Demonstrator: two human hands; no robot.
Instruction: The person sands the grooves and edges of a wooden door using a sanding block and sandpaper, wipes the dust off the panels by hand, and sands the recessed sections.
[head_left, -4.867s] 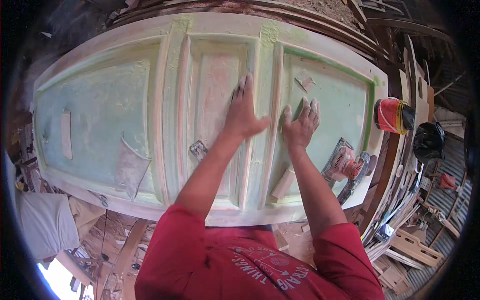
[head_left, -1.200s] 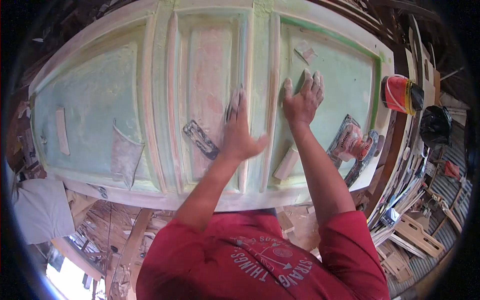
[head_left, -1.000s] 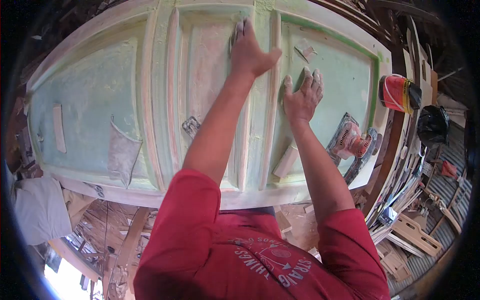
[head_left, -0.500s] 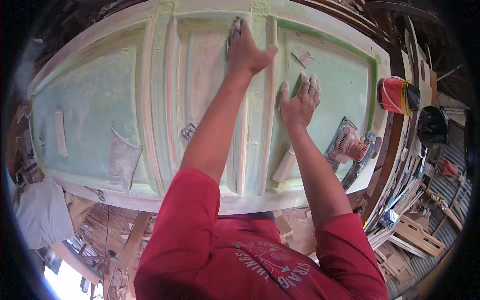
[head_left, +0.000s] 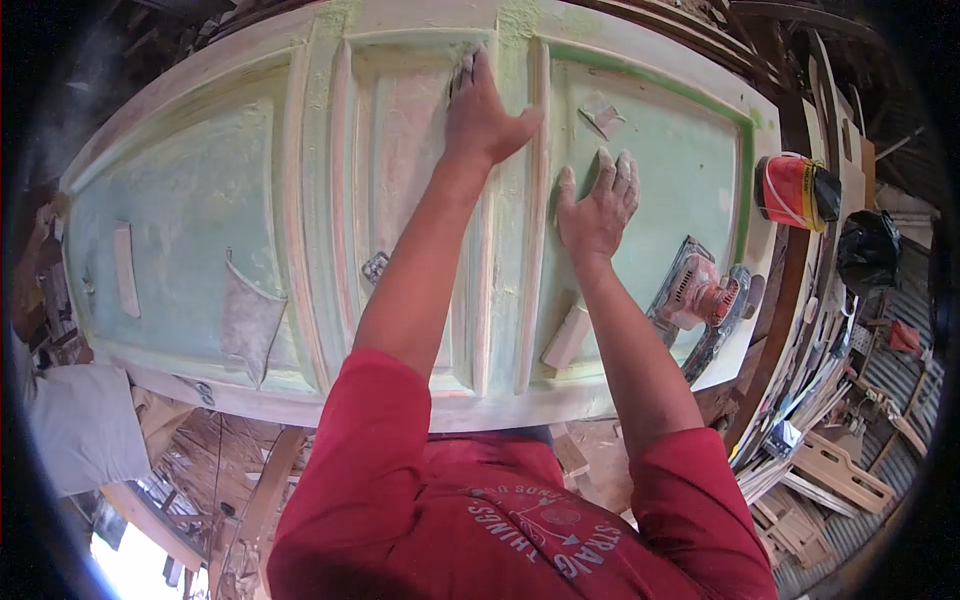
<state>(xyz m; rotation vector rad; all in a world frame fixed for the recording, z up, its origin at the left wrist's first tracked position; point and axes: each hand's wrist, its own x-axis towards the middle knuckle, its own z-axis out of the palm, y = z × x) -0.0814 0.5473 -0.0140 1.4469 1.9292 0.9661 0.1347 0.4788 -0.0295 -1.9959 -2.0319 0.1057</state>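
Note:
My left hand (head_left: 483, 120) reaches to the far end of the door's narrow middle panel (head_left: 400, 130). Its dusty fingers press together at the raised moulding, thumb out to the right; a small dark thing under them is mostly hidden. Flat on the pale green right-hand panel (head_left: 680, 170) lies my right hand (head_left: 597, 212), fingers spread and dusted white, holding nothing. Just beyond it sits a small creased scrap of sandpaper (head_left: 602, 118). An orange power sander (head_left: 700, 292), coated in dust, rests to the right of my right forearm.
A wooden block (head_left: 568, 337) lies near the door's close edge. Leftward are a grey sheet (head_left: 250, 320), a thin strip (head_left: 126, 270) and a small dark patterned piece (head_left: 375, 266). A red tub (head_left: 795, 190) and black bag (head_left: 868, 250) stand right, beside stacked boards.
My left hand has shifted slightly left and nearer along the moulding, and the dark thing at its fingers shows less. My right hand stays nearly in place on the panel.

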